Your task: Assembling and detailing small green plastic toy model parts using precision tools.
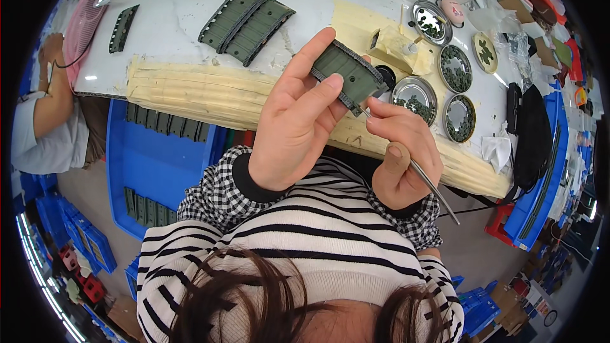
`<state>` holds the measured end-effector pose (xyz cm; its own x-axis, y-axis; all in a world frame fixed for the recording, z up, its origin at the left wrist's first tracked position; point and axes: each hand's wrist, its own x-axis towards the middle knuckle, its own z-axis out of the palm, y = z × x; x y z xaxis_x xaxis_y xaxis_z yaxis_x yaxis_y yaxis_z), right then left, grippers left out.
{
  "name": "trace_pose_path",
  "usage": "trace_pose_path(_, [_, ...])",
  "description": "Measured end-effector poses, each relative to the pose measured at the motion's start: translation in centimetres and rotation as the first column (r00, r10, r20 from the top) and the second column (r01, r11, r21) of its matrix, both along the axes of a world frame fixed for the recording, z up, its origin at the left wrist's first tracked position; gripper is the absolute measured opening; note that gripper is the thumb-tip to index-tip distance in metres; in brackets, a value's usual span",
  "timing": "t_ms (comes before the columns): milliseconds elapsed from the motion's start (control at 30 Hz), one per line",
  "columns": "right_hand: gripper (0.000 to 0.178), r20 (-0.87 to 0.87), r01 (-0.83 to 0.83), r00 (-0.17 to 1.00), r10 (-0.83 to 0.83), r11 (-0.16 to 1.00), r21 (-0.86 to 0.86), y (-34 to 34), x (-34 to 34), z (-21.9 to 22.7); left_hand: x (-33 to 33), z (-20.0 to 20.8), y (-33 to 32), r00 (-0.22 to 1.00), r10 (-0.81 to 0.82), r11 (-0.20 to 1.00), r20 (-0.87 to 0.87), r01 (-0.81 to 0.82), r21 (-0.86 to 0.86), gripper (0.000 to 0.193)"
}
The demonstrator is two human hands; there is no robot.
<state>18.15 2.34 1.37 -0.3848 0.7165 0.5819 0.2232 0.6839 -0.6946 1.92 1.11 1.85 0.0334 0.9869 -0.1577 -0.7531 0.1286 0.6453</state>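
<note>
My left hand (287, 124) grips a dark green plastic panel (357, 77) with ridged, darker edges, the thumb on its face and the fingers beneath. My right hand (410, 155) is closed on a slim metal tool (434, 190), whose tip meets the panel's lower right corner. Whether the tip pinches a small part there is too small to tell. Just behind the panel is a round black container (385, 76). A metal dish of small green pieces (416, 100) stands close to my right hand. Larger matching green panels (249, 25) lie beyond my left hand.
More dishes hold green bits, among them one dish (455, 68) and another (460, 118). A tape-wrapped block (401, 49) stands behind them. A narrow green strip (123, 28) lies at far left. Below the padded table edge (190, 86) is a blue crate (152, 165). Another person's arm (56, 98) rests at left.
</note>
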Motion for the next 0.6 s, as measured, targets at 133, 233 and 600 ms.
trace_pose_path(133, [0.015,-0.006,0.001,1.0,-0.001,1.0,-0.005,0.0,0.0,0.2,0.0,0.3,0.0,1.0,-0.005,1.0,-0.011,0.005,0.008,0.05])
trace_pose_path(233, [0.015,-0.007,0.002,1.0,-0.002,1.0,-0.007,-0.1,0.1,0.2,0.1,0.2,0.1,0.999,0.011,1.0,0.048,-0.011,0.0,0.054])
trace_pose_path(600, [0.053,-0.324,-0.034,0.946,-0.034,0.978,-0.203,-0.4,1.3,-0.3,-0.7,0.9,0.4,0.997,-0.062,0.994,-0.037,0.065,0.088,0.055])
